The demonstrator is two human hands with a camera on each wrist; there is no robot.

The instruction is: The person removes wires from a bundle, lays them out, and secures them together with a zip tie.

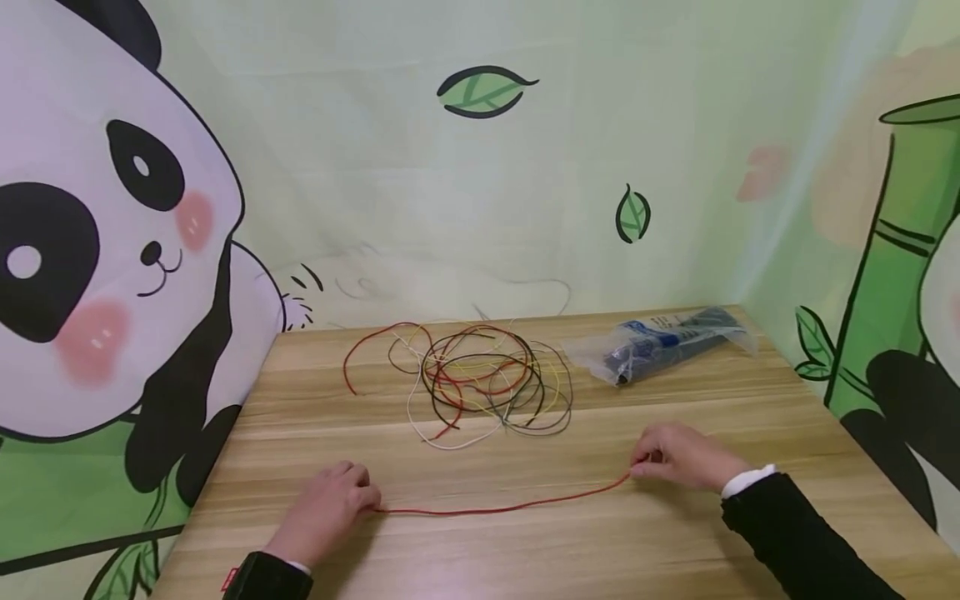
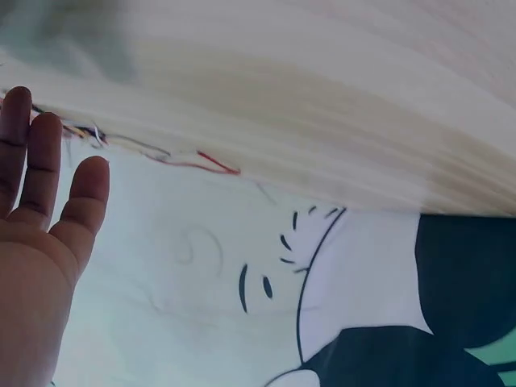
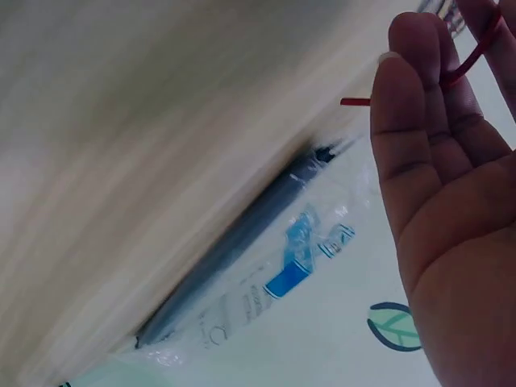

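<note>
A single red wire (image 1: 495,511) stretches from side to side over the front of the wooden table, sagging slightly. At its left end, the left hand (image 1: 330,507) pinches it low over the tabletop. My right hand (image 1: 688,457) holds the other end between thumb and fingers, a little higher. In the right wrist view, a short tip of the red wire (image 3: 355,101) pokes out past the fingers. The left wrist view shows the left hand (image 2: 48,210) with its fingers partly bent; its grip is hidden there.
Behind the hands lies a loose tangle of red, black, yellow, white and grey wires (image 1: 486,385). To its right, a clear plastic bag (image 1: 667,340) with dark and blue contents lies near the table's back edge. A printed panda backdrop (image 1: 360,167) rises behind the table (image 1: 420,567).
</note>
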